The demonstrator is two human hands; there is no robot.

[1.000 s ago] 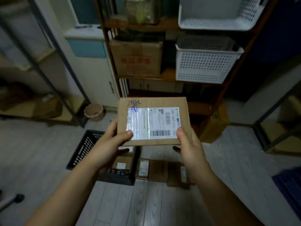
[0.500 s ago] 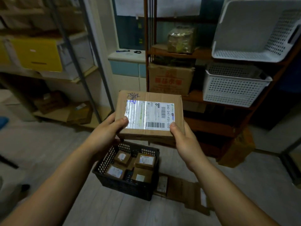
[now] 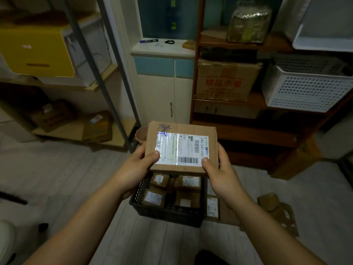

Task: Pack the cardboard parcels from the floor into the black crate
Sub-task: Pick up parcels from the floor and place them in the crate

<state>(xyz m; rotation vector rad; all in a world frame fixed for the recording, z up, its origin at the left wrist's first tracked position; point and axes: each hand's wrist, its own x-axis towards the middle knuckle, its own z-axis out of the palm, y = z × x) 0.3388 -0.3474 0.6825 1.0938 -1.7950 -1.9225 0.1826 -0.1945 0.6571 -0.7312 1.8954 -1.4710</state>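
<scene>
Cardboard parcel (image 3: 181, 148), gripped by left hand (image 3: 133, 169) and right hand (image 3: 221, 175), partly hides black crate (image 3: 168, 214).

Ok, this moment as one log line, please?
left hand, right hand: grip labelled parcel | position: over black crate | floor: parcels remain

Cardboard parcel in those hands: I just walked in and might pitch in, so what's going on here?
A person grips a flat, labelled cardboard parcel with the left hand and right hand, thumbs on top, holding it in the air over the black crate on the floor. The crate already holds several smaller parcels, and a loose parcel lies on the floor just right of it. The held one is not yet in the crate.
</scene>
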